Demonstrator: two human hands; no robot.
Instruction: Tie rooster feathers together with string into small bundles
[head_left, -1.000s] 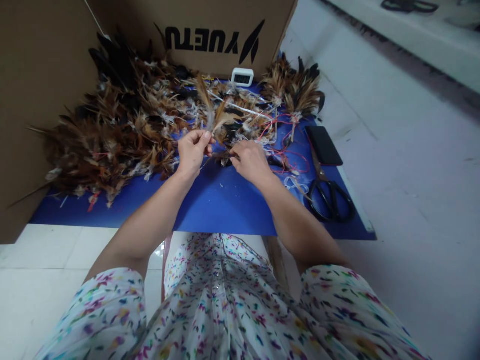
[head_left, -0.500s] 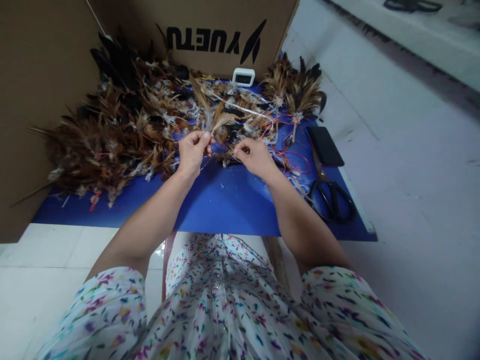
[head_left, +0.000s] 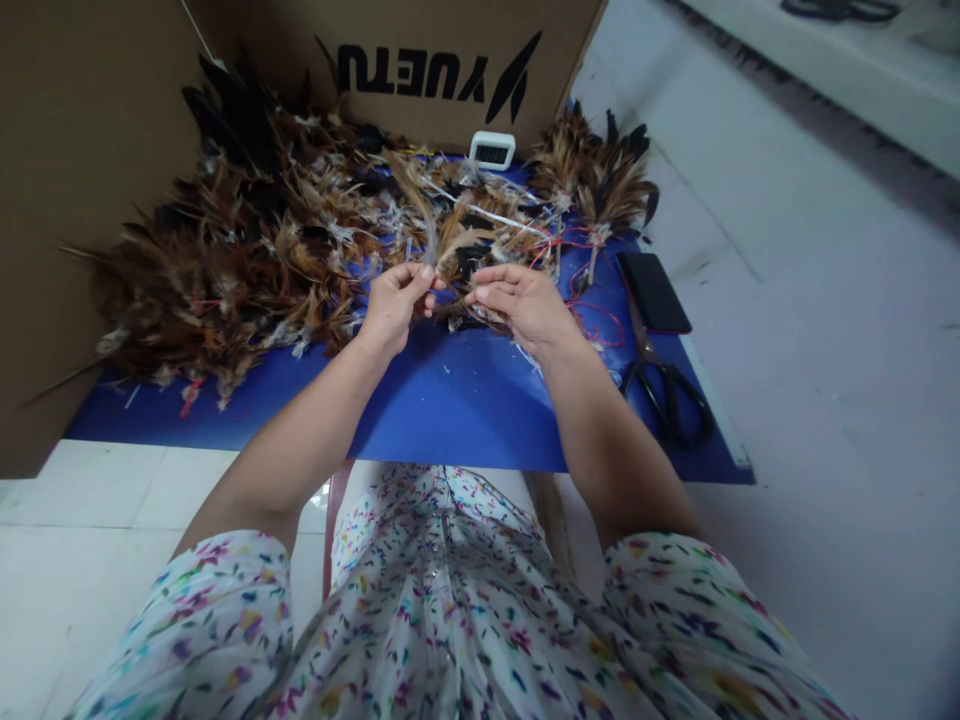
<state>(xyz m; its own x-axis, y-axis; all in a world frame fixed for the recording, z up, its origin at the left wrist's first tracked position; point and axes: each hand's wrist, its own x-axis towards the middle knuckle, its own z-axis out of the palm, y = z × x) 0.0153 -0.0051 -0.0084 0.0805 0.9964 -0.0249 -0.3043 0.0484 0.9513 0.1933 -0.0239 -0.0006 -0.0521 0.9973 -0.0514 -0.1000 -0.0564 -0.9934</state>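
Note:
In the head view my left hand (head_left: 399, 304) pinches a few light brown feathers (head_left: 459, 241) between thumb and fingertips, the plumes pointing up and away from me. My right hand (head_left: 523, 303) is close by on the right, thumb and fingers drawn together near the feathers. Whatever its fingertips grip is too small to make out. Below and behind both hands lie loose brown and black feathers (head_left: 300, 240), spread over the blue tabletop (head_left: 450, 400). Red string (head_left: 600, 315) lies just beyond my right wrist.
Black-handled scissors (head_left: 666, 395) and a dark phone-like slab (head_left: 654, 292) lie at the right edge. A feather bundle (head_left: 600, 185) is at the back right, a small white digital clock (head_left: 492, 150) at the back. Cardboard (head_left: 450, 20) walls the back and left.
My right hand has shifted slightly, its fingers straighter and nearer my left fingertips. My left hand keeps its pinch on the feathers. The whole view has moved a little.

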